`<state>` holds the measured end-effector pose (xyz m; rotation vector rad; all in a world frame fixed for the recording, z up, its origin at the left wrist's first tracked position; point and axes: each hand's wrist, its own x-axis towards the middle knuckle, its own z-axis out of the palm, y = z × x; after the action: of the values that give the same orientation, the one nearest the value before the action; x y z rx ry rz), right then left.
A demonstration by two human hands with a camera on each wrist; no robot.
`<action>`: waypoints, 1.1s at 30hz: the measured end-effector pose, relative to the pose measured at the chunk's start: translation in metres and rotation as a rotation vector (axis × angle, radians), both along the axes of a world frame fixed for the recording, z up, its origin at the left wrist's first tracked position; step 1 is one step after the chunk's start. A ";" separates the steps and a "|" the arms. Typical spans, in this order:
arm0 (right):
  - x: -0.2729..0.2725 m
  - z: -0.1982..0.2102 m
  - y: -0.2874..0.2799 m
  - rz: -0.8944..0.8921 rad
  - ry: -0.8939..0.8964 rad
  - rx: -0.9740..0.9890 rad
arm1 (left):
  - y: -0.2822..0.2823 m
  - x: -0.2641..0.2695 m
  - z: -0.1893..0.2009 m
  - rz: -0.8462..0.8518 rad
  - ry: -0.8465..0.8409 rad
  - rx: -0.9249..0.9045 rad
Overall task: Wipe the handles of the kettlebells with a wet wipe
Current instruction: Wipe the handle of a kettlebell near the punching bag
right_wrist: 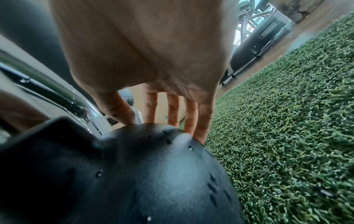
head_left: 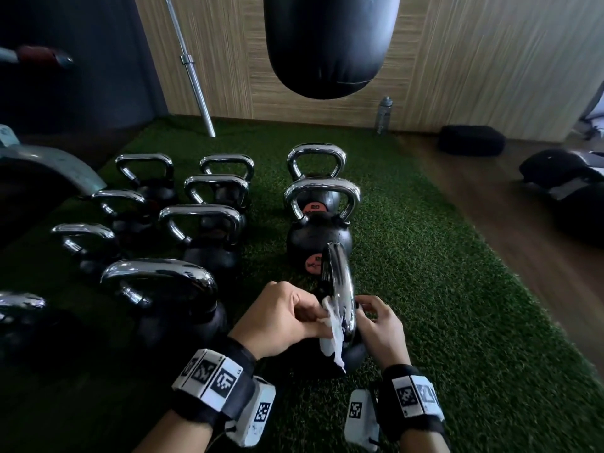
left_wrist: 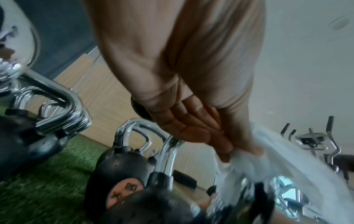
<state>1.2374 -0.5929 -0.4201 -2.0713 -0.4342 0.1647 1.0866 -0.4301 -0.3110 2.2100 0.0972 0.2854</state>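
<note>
Low in the frame's centre, the left hand [head_left: 281, 318] pinches a limp wet wipe [head_left: 333, 335] against the nearest kettlebell's chrome handle [head_left: 340, 289]. The right hand [head_left: 382, 325] steadies the black body with loosely spread fingers. The handle looks slick and the bell heavy, so wrapping the wipe around it seems best. Other kettlebells [head_left: 202, 230] crowd the left; a punching bag [head_left: 330, 44] hangs beyond.
</note>
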 end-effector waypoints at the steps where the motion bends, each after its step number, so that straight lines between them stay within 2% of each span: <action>1: 0.000 0.000 0.000 0.000 0.006 0.002 | 0.000 -0.001 -0.004 -0.009 0.009 -0.001; 4: 0.000 0.002 0.000 0.000 0.022 -0.006 | -0.002 -0.006 -0.018 -0.031 0.047 0.031; 11: 0.000 0.003 0.002 -0.016 0.040 -0.016 | -0.010 -0.012 -0.048 0.051 -0.052 0.064; 16: 0.000 0.006 0.002 -0.013 0.063 -0.025 | -0.012 -0.013 -0.061 0.092 -0.027 0.111; 20: -0.001 0.037 -0.011 -0.040 -0.106 -0.013 | -0.004 -0.013 -0.045 0.117 0.006 -0.001; 22: -0.008 0.073 -0.021 -0.100 -0.185 0.123 | 0.002 -0.015 -0.034 0.180 -0.007 -0.114; 23: -0.013 0.092 -0.026 -0.077 -0.206 0.216 | 0.005 -0.016 -0.027 0.203 -0.036 -0.159; 25: -0.026 0.129 -0.033 0.119 -0.222 0.320 | 0.009 -0.016 -0.009 0.233 -0.107 -0.251; 28: -0.049 0.165 -0.031 0.451 -0.196 0.238 | 0.010 -0.012 0.019 0.252 -0.155 -0.383; 30: -0.057 0.171 -0.024 0.511 -0.196 0.231 | 0.007 -0.011 0.034 0.219 -0.148 -0.372; 33: -0.059 0.166 -0.016 0.502 -0.194 0.302 | 0.003 -0.011 0.044 0.138 -0.117 -0.398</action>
<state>1.1783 -0.6092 -0.2538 -1.6551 -1.0313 0.1817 1.0751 -0.4269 -0.2667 1.7911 0.2233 0.4317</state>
